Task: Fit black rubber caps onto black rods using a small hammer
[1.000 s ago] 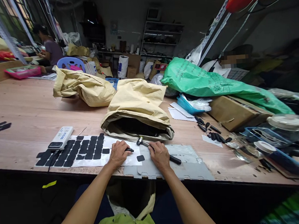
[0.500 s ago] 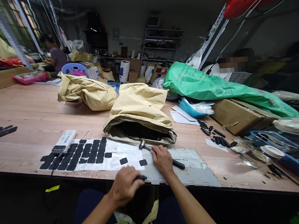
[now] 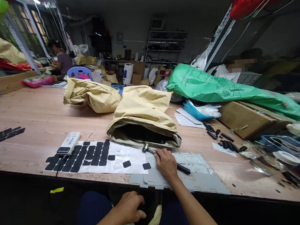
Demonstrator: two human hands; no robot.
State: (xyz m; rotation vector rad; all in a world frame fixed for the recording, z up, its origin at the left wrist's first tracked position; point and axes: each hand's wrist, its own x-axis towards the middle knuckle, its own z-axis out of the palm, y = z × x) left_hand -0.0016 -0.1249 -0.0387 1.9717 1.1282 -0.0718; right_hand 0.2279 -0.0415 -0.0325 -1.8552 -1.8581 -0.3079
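Observation:
My right hand [image 3: 167, 163] has its fingers around the metal shaft of a small hammer [image 3: 184, 169]. The hammer lies aslant over a grey board [image 3: 195, 178] at the table's front edge, its head toward the back left. Below the edge, over my lap, my left hand [image 3: 131, 207] hangs with thumb and fingers apart, and nothing shows in it. A pale bag flap [image 3: 155, 219] is beside it. Left of the board lies a white sheet [image 3: 136, 154] with rows of black rounded pads [image 3: 96, 154]. Behind the hammer, a yellow sack [image 3: 141, 101] gapes toward me, dark inside.
A white device [image 3: 71, 142] stands on the sheet's left part. Another yellow sack [image 3: 92, 96] lies behind. On the right are loose black handle-like pieces [image 3: 226, 145], a cardboard box [image 3: 250, 117], a green sack [image 3: 214, 84] and jars. Co-workers sit at the far left and right.
My left hand has dropped from the table edge to over my lap and opened; the small black piece in it is gone from view. My right hand stays on the hammer. The view shifted slightly.

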